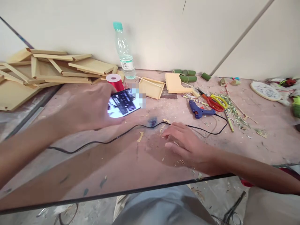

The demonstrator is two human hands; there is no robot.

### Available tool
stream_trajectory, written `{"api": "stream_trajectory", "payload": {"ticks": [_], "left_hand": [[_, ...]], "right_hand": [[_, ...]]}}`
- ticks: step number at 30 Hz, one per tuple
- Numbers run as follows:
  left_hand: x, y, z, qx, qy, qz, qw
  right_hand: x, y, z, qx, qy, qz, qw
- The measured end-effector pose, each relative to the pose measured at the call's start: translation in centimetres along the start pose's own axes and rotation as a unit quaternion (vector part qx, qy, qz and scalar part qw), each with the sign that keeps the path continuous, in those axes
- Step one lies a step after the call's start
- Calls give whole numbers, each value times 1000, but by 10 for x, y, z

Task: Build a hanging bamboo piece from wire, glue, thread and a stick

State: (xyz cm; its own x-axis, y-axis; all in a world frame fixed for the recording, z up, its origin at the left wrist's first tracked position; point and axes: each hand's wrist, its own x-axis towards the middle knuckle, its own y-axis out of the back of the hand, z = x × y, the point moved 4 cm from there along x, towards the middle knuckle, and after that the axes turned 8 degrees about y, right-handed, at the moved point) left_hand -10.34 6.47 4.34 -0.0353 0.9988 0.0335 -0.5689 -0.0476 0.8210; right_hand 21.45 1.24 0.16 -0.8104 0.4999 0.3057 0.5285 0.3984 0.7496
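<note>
My left hand grips a smartphone by its edges, its screen lit, above the table's left middle. Part of the screen is pixelated. On the wooden table rests my right hand, fingers loosely bent and apart, with nothing seen in it. A black cord runs across the table and passes by its fingertips. That cord leads to a blue glue gun lying to the right. Small wood scraps lie between the two hands.
Wooden trays are piled at the left. A water bottle and a red ribbon spool stand near the wall. Scissors, green bamboo pieces, shavings and an embroidery hoop lie to the right.
</note>
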Motion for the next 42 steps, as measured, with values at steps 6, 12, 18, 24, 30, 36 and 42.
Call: {"api": "stream_trajectory", "payload": {"ticks": [6,12,18,24,30,36,42], "left_hand": [[-17,-65,51,-224,28,-51,973],[-28,-117,48,-405,57,-128,904],[-42,-133,37,-537,55,-185,821],[-47,-135,28,-625,35,-234,744],[-54,-130,30,-686,-2,-313,657],[-56,-132,28,-696,54,-344,628],[-54,-140,25,-719,104,-291,623]], "right_hand": [[31,-18,9,190,-94,101,972],[42,-41,42,302,-162,193,920],[39,-51,56,387,-204,198,877],[38,-53,58,426,-269,199,840],[33,-54,55,457,-311,174,815],[34,-53,53,449,-323,186,812],[38,-48,56,395,-277,230,845]]}}
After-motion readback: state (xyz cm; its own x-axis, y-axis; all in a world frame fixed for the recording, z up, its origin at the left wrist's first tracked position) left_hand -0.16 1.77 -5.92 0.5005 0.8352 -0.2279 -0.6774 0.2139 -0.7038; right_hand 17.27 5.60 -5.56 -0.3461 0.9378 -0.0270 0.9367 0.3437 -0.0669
